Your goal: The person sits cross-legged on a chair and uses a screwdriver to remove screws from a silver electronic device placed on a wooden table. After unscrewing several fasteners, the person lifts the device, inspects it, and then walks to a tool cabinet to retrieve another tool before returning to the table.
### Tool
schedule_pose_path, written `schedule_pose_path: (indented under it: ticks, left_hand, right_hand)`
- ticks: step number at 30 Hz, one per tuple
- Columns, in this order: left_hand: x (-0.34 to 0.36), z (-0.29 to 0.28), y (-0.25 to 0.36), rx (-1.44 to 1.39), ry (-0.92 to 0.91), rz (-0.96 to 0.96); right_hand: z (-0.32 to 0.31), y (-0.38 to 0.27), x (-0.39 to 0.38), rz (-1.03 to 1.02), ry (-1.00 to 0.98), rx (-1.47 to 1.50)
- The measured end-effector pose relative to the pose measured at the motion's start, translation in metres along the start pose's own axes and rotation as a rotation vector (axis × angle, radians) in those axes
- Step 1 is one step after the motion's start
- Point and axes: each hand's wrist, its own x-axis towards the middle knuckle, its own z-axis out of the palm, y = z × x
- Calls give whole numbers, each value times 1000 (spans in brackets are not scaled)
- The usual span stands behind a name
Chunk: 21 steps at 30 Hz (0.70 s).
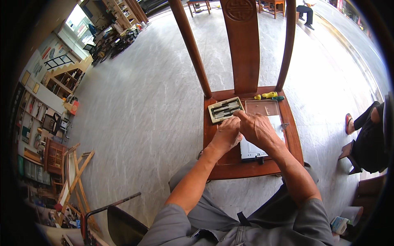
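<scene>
My left hand and my right hand meet with curled fingers over a silver flat metal device; what they pinch is hidden. Just behind my fingers lies a cream box of small slim tools. A translucent plastic tray with small bits in it is partly under the device's far end. At the seat's back lie a yellow-handled screwdriver and a green-handled tool. All rest on a wooden chair seat.
The chair's tall back rises ahead. A seated person in dark clothing is at the right, another farther off. A folded wooden frame and a metal-framed seat are at the lower left, with cluttered shelves beyond.
</scene>
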Motion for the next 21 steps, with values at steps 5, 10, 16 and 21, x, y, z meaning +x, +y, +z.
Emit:
schedule_pose_path:
  ticks: [5,10,16,21]
  left_hand:
    - [-2,7,-6,24,97,3]
    - [2,-2,1,43,-17,-2]
    - [2,1,-3,-135,87,19]
    - [0,8,-7,-179,158,-13]
  right_hand:
    - [-6,-2,4,71,-77,57]
    - [-4,3,3,101,-130,-24]
    - [6,6,4,1,2,8]
    - [2,-1,9,-8,-19,24]
